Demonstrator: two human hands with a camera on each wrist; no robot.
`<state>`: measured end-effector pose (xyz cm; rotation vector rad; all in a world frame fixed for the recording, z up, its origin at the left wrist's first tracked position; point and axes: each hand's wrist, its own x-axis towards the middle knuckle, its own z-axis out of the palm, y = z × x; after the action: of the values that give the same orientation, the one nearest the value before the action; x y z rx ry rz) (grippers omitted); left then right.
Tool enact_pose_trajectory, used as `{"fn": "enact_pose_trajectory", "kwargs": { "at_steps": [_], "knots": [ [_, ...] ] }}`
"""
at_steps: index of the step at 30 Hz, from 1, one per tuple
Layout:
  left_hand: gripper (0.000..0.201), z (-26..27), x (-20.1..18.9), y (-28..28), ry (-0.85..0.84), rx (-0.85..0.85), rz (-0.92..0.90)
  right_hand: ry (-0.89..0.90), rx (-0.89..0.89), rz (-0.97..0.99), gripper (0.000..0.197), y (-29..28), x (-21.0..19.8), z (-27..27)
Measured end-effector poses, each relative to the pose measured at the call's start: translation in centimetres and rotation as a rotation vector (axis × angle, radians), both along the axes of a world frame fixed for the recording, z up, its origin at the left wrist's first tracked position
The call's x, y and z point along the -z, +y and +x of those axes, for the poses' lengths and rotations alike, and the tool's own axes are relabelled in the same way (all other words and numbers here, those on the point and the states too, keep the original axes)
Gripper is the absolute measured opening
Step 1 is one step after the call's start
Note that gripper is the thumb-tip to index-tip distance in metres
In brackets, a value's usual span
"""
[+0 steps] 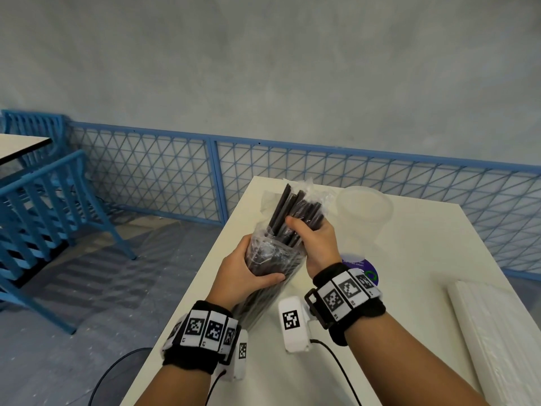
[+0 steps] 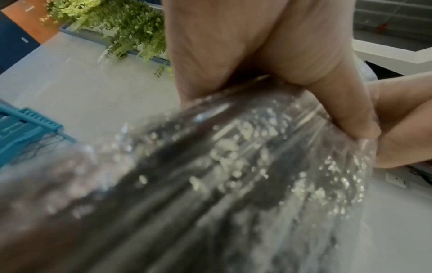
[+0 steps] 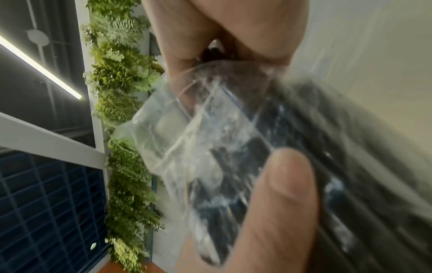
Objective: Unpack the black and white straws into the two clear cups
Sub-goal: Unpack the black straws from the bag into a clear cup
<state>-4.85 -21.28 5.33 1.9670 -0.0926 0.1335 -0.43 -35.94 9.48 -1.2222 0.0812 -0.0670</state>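
Black straws (image 1: 295,215) sit half out of their clear plastic bag (image 1: 272,253), which I hold tilted above the near-left part of the white bench (image 1: 424,244). My left hand (image 1: 248,273) wraps the lower, bagged part of the bundle, fingers curled under and thumb across the top, so the sleeve stays put while the straws slide. My right hand (image 1: 316,241) grips the bare straws just above the bag's torn mouth, thumb on top and fingers clamped round the far side; I judge that is where a pull frees the whole bundle at once and not 1 straw at a time. The right wrist view shows my thumb (image 3: 275,203) pressed on loose film and dark straws, blurred. A clear cup (image 1: 364,212) stands just beyond my right hand, close enough to drop the straws straight in; I see only 1 of the 2 cups. White straws (image 1: 497,332) appear to lie packed at the bench's right edge, untouched.
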Motion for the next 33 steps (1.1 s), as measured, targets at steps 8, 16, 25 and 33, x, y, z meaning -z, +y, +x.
{"fn": "enact_pose_trajectory", "kwargs": {
  "at_steps": [8, 16, 25, 33],
  "knots": [
    [0.068, 0.0, 0.2, 0.0, 0.01, -0.001, -0.033, -0.064, -0.036, 0.017, 0.043, -0.6, 0.1, 0.5],
    [0.066, 0.2, 0.0, 0.4, 0.032, 0.005, -0.024, -0.037, 0.005, -0.029, 0.035, -0.1, 0.6, 0.3],
    [0.069, 0.1, 0.3, 0.9, 0.049, -0.012, -0.094, -0.102, -0.108, -0.015, 0.051, 0.0, -0.2, 1.1],
    [0.068, 0.3, 0.0, 0.9, 0.08, -0.002, -0.092, -0.053, -0.056, -0.016, 0.02, 0.3, 0.3, 0.5]
  ]
}}
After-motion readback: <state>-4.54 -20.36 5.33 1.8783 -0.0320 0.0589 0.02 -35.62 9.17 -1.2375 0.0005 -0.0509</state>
